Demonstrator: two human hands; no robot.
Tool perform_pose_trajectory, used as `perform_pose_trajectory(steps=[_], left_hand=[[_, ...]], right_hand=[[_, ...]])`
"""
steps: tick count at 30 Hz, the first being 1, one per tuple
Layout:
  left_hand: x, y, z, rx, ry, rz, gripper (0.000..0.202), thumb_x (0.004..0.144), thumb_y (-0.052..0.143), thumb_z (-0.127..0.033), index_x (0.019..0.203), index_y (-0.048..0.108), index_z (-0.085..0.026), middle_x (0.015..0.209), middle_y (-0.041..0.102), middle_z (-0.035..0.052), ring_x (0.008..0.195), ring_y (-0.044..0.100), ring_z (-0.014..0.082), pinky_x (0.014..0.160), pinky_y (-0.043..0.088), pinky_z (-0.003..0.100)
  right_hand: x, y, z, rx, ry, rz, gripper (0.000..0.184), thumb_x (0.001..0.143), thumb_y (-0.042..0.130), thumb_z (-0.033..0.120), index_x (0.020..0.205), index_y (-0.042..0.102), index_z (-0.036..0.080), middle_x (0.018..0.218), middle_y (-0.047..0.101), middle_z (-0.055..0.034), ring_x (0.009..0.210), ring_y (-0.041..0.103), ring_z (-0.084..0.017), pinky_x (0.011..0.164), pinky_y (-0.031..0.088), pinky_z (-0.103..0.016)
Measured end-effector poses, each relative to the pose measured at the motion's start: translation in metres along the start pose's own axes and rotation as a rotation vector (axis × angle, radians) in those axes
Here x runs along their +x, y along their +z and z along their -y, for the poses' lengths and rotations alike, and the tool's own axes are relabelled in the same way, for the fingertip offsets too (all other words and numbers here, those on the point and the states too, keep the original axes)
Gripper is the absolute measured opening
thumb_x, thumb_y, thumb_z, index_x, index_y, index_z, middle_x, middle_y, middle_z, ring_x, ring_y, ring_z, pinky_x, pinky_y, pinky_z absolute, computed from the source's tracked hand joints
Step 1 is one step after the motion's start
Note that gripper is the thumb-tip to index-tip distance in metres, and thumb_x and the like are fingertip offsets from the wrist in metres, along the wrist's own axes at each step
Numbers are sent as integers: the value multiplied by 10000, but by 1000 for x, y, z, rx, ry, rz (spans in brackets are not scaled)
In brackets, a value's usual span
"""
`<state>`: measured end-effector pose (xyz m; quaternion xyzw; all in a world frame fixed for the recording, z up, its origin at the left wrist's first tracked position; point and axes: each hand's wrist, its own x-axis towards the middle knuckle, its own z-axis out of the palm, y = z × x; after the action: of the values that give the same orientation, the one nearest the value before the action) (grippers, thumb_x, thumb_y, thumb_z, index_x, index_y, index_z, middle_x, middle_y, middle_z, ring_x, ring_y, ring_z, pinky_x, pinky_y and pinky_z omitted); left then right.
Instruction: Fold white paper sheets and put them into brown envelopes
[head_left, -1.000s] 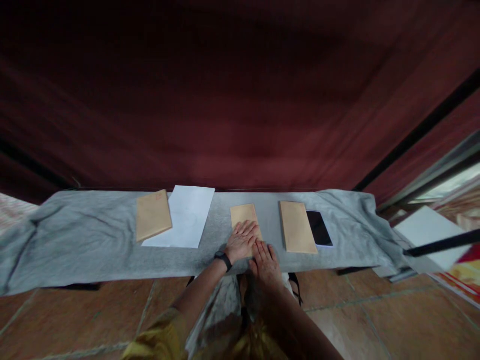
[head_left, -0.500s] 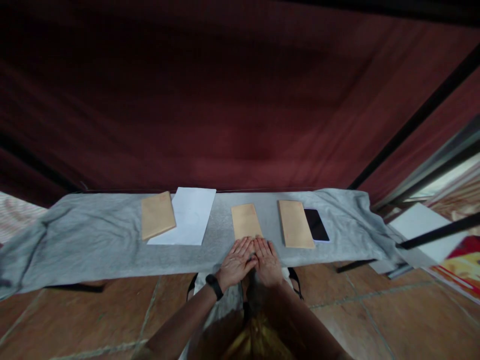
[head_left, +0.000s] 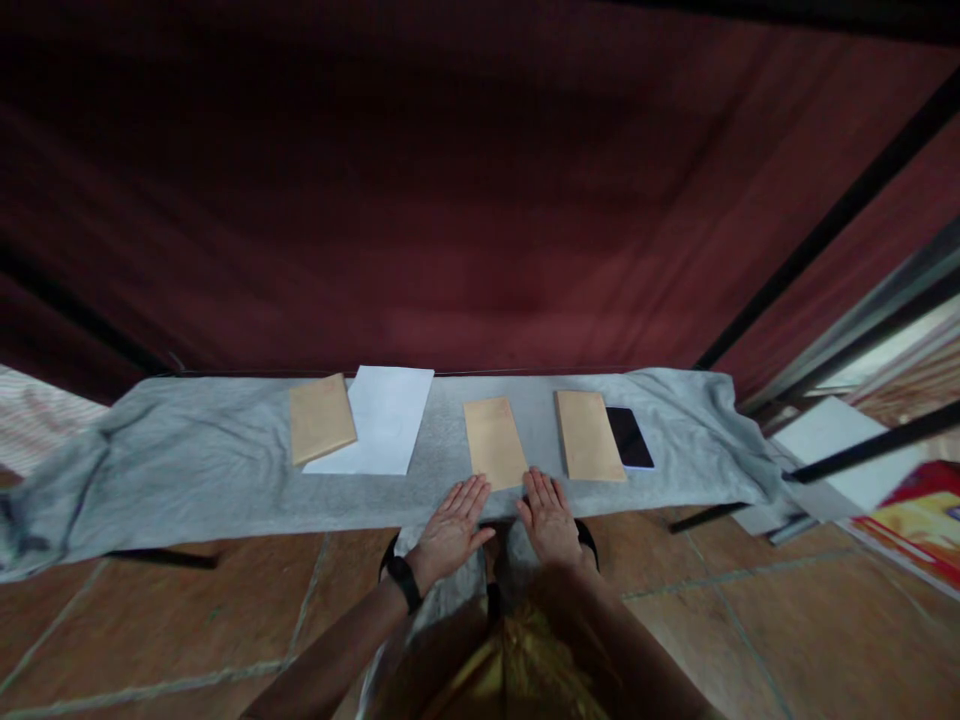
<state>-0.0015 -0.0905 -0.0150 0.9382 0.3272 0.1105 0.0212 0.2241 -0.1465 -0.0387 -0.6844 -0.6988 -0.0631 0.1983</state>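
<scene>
A flat brown paper envelope (head_left: 496, 440) lies in front of me near the edge of the cloth-covered table. My left hand (head_left: 454, 530) rests palm down with fingers stretched out, its fingertips at the envelope's near left corner. Flat and open too, my right hand (head_left: 551, 522) has its fingertips by the near right corner. Neither hand grips anything. To the right sits a stack of brown envelopes (head_left: 590, 437), partly over a dark-screened tablet or phone (head_left: 630, 438). On the left, another brown stack (head_left: 322, 418) overlaps white paper sheets (head_left: 390, 420).
A grey cloth (head_left: 225, 440) covers the narrow table. Behind it hangs a dark red curtain (head_left: 480, 250) between black poles. White boards (head_left: 847, 450) and a colourful printed box or sheet (head_left: 919, 520) stand at the right. Brown tiles (head_left: 255, 600) form the floor.
My hands have moved apart, left hand leftward and right hand rightward, uncovering the near end of the middle envelope. The view has shifted slightly.
</scene>
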Motion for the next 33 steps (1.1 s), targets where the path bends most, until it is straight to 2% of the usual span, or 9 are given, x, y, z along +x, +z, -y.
perform_pose_trajectory(steps=[3, 7, 10, 19, 26, 29, 33], left_hand=[[-1, -1, -1, 8, -3, 19, 702, 994, 459, -508, 1569, 278, -148, 1619, 318, 155, 1514, 269, 246, 1229, 272, 455], [1, 1, -4, 24, -13, 53, 711, 983, 485, -498, 1563, 292, -134, 1619, 310, 169, 1520, 248, 263, 1237, 243, 466], [3, 4, -7, 39, -29, 85, 731, 970, 519, -491, 1555, 304, -108, 1617, 304, 187, 1527, 219, 279, 1246, 210, 467], [6, 5, -14, 59, -65, 186, 841, 908, 623, -409, 1568, 233, -61, 1641, 227, 210, 1545, 118, 303, 1261, 143, 485], [6, 6, -14, 55, -70, 190, 818, 915, 577, -351, 1582, 178, -97, 1663, 158, 189, 1552, 84, 274, 1258, 158, 487], [5, 6, -13, 99, -53, 203, 805, 920, 567, -332, 1573, 179, -65, 1662, 134, 207, 1550, 97, 289, 1253, 163, 498], [4, 9, -13, 122, -54, 173, 772, 922, 536, -303, 1572, 186, -81, 1665, 139, 193, 1547, 122, 289, 1250, 174, 499]], right_hand=[[6, -2, 7, 32, 5, 27, 524, 1055, 344, 356, 1504, 437, 102, 1533, 471, -151, 1442, 404, -271, 1204, 268, -473], [18, 1, 21, 79, -129, 88, 494, 1060, 320, 311, 1510, 431, 141, 1546, 461, -117, 1452, 389, -219, 1204, 277, -447], [33, 6, 25, 68, -178, 137, 481, 1069, 274, 304, 1484, 475, 164, 1535, 479, -106, 1448, 395, -211, 1202, 266, -446], [112, 33, 32, -15, -211, 249, 510, 1060, 281, 317, 1516, 416, 134, 1612, 338, -156, 1475, 325, -278, 1180, 231, -489], [157, 52, 33, 16, -68, 233, 546, 1061, 294, 365, 1532, 378, 100, 1612, 320, -199, 1477, 302, -316, 1181, 207, -506], [165, 56, 28, 30, -26, 214, 556, 1056, 296, 368, 1524, 384, 80, 1597, 346, -206, 1472, 316, -308, 1184, 216, -493], [165, 56, 25, 20, 32, 171, 568, 1043, 308, 356, 1510, 397, 45, 1575, 381, -215, 1466, 334, -304, 1182, 241, -476]])
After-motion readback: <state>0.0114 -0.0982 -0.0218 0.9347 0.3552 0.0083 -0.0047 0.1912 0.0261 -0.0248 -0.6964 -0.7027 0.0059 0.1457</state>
